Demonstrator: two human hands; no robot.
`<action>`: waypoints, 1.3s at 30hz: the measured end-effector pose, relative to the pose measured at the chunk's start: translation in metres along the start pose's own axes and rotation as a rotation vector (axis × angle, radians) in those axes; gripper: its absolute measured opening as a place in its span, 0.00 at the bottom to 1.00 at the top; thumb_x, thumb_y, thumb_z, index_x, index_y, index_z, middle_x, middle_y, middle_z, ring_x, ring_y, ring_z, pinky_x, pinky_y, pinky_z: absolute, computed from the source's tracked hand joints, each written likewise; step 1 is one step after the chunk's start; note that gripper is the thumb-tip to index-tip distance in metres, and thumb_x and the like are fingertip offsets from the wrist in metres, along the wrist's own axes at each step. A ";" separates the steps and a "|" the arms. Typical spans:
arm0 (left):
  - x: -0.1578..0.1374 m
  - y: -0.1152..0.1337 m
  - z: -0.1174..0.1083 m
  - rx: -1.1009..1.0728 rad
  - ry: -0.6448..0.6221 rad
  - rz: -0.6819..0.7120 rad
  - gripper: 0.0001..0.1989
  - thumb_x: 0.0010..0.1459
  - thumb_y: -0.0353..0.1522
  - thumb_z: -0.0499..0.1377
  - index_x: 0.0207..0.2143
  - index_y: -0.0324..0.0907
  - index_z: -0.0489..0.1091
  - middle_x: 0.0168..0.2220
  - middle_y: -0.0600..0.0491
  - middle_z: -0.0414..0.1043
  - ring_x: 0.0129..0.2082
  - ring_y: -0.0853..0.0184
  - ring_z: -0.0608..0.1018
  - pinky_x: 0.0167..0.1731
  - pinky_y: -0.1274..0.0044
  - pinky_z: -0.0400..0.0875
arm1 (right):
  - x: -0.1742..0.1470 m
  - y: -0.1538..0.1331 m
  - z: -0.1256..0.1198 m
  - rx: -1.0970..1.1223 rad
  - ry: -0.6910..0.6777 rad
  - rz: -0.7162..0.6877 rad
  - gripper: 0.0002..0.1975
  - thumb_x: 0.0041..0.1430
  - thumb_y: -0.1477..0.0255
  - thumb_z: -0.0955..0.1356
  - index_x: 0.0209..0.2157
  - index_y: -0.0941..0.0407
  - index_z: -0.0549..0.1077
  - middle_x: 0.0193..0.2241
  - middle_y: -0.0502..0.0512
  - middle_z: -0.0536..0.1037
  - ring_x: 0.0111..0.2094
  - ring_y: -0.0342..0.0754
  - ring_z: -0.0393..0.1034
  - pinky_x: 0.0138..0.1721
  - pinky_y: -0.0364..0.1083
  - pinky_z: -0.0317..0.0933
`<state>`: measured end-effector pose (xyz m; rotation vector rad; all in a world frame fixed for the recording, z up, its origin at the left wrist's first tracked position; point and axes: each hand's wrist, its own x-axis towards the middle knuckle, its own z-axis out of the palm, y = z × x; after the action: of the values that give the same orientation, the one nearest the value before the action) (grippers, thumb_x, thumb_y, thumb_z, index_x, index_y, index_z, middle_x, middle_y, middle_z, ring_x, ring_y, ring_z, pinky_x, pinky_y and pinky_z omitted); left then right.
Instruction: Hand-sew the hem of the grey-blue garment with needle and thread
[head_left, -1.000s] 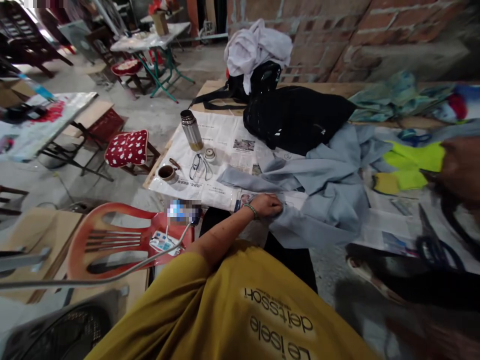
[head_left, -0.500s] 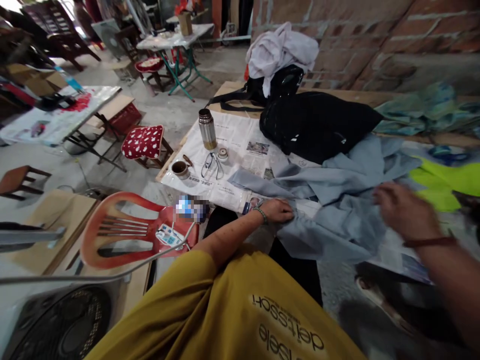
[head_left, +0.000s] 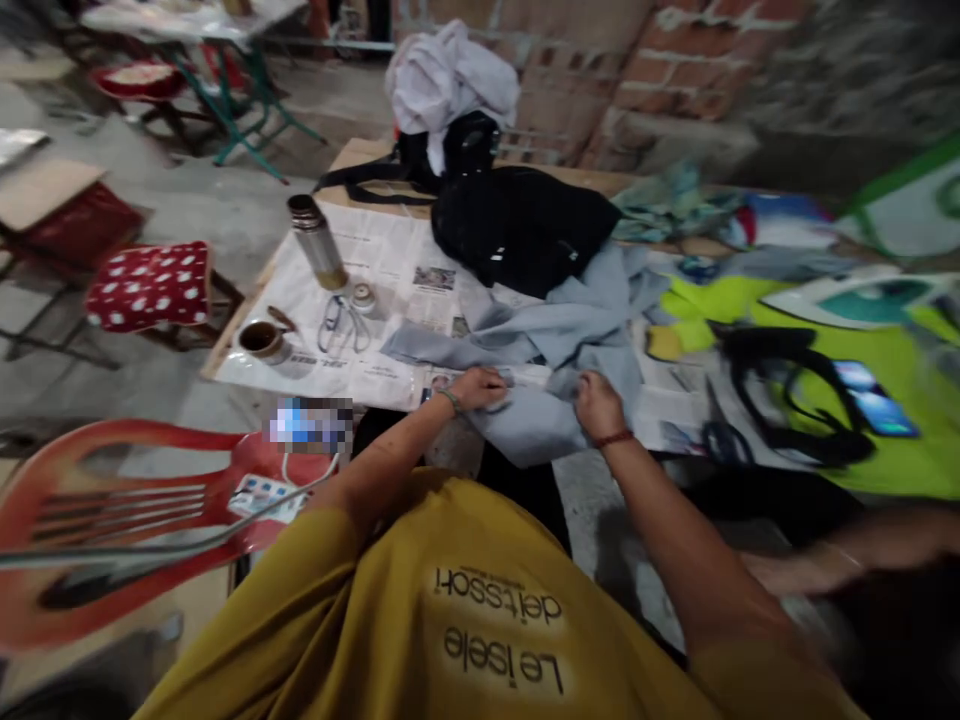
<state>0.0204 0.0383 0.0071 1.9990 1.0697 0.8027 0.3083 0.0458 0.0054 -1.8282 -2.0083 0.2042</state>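
Observation:
A crumpled piece of grey-blue cloth [head_left: 525, 425] lies across the front of the newspaper-covered table [head_left: 390, 225] and hangs over its near edge. My left hand [head_left: 480, 388] is closed on the cloth's left part, knuckles up. To the right, my right hand [head_left: 600, 405] has its fingers pinched round a fold of the same cloth. The stretch between both hands droops toward my lap. Beyond them, more of the cloth runs back to a black bag [head_left: 517, 225].
On the left stand an open steel flask [head_left: 319, 245], its cap [head_left: 363, 298], glasses [head_left: 341, 325] and a brown cup [head_left: 262, 342]. Rightward lie scissors [head_left: 726, 440], a black strap [head_left: 802, 400], a phone [head_left: 876, 398] and an iron [head_left: 855, 297]. Another person's arm [head_left: 847, 555] is at lower right.
My right hand has come left and closed on the cloth. The view has swung right, bringing the iron, phone and another person's arm into sight.

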 end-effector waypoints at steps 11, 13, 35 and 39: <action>0.026 -0.002 0.000 -0.046 -0.112 -0.032 0.06 0.55 0.32 0.68 0.28 0.38 0.75 0.29 0.54 0.72 0.31 0.68 0.73 0.36 0.76 0.71 | 0.017 0.014 -0.031 -0.063 0.035 0.078 0.19 0.66 0.75 0.58 0.54 0.60 0.71 0.50 0.69 0.76 0.45 0.56 0.75 0.48 0.52 0.71; 0.027 -0.002 0.006 -0.068 -0.113 -0.042 0.07 0.56 0.31 0.68 0.27 0.38 0.75 0.29 0.54 0.71 0.31 0.68 0.73 0.36 0.76 0.70 | 0.011 0.018 -0.028 -0.050 0.055 0.080 0.18 0.65 0.74 0.58 0.52 0.61 0.71 0.48 0.70 0.77 0.45 0.57 0.75 0.47 0.52 0.71; 0.023 -0.011 0.019 -0.239 -0.072 -0.136 0.08 0.55 0.33 0.63 0.26 0.36 0.76 0.28 0.51 0.72 0.30 0.68 0.73 0.35 0.76 0.68 | -0.076 -0.049 -0.232 1.108 0.734 -0.138 0.11 0.54 0.59 0.77 0.36 0.46 0.76 0.23 0.42 0.72 0.15 0.39 0.58 0.16 0.40 0.51; 0.022 -0.013 0.017 -0.241 -0.070 -0.103 0.10 0.54 0.35 0.63 0.25 0.38 0.76 0.27 0.52 0.73 0.30 0.67 0.72 0.34 0.76 0.68 | -0.143 -0.055 -0.266 1.113 0.596 -0.174 0.04 0.57 0.57 0.75 0.35 0.34 0.80 0.17 0.44 0.62 0.12 0.38 0.45 0.13 0.42 0.46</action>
<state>0.0384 0.0573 -0.0094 1.7432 0.9782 0.7635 0.3704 -0.1453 0.2375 -0.8458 -1.1902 0.5185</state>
